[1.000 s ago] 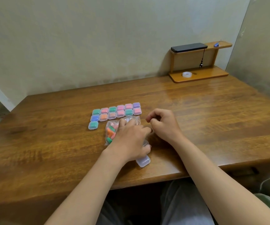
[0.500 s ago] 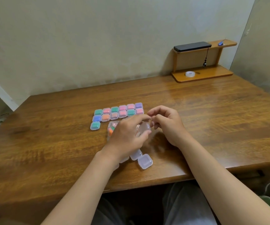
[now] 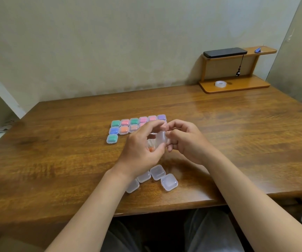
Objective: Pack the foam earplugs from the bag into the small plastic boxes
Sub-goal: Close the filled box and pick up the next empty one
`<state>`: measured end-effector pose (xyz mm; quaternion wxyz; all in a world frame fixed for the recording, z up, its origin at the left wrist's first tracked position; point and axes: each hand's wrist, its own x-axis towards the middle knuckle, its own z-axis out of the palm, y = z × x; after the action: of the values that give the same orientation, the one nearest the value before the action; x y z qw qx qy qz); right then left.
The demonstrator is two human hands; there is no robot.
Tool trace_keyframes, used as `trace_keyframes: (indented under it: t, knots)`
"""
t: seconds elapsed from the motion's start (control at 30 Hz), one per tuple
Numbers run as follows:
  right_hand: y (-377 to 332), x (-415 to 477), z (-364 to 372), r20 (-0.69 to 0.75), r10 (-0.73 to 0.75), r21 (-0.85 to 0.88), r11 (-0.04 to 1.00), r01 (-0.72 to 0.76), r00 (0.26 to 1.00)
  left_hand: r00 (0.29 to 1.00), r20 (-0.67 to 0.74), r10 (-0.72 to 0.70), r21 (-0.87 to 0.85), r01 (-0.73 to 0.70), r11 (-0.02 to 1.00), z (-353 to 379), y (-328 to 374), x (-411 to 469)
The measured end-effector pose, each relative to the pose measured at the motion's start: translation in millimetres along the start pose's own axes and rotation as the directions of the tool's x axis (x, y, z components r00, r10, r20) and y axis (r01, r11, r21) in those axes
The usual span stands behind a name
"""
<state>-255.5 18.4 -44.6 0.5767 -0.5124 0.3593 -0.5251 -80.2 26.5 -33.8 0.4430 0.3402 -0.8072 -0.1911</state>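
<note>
Item in work: one small clear box (image 3: 161,138), lifted above the middle of the bench (image 3: 237,135) and held between both hands. Left grip (image 3: 141,148), a bare hand: thumb and fingers curl round the box from its left side, grasping it. Right grip (image 3: 186,142), a bare hand: fingers curled, their tips pinching the right edge of the same box. Whether the box has anything inside cannot be told. Bag (image 3: 150,142): clear plastic, lying on the bench under and behind the left grip and mostly hidden by it; one orange earplug (image 3: 151,149) shows through. Filled boxes (image 3: 134,121): two touching rows just beyond the hands, with green, pink, purple, blue and orange contents; the right end of the nearer row is covered by the left grip. Single green box (image 3: 112,139): at the near left corner of that group, just beside the blue one. Empty boxes (image 3: 169,182): four clear ones, lids closed, clustered near the bench's near edge, the leftmost partly under the left wrist. Far right corner: wooden shelf (image 3: 237,87) carrying a black device (image 3: 224,52) on its top board and a tape roll (image 3: 220,83) on its base.
</note>
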Motion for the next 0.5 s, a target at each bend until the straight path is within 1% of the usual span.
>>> trace_keyframes:
  t: [0.1,0.23,0.3,0.5]
  knots:
    - [-3,1,2,-0.017,0.006,0.017,1.0,-0.006,1.0,0.999,-0.018,0.034,0.002,-0.034,0.999,-1,-1,0]
    - [-3,2,8,-0.078,-0.033,0.058,0.998,0.037,0.996,0.992,-0.099,0.079,0.114,-0.068,0.991,-3,-6,1]
    - [0,3,10,-0.101,-0.059,0.038,0.997,0.063,0.993,0.99,-0.112,0.087,0.166,-0.068,0.984,-5,-9,1]
    - [4,5,17,-0.098,-0.123,-0.049,0.992,0.119,0.988,0.987,-0.139,0.075,0.216,-0.044,0.975,-9,-10,1]
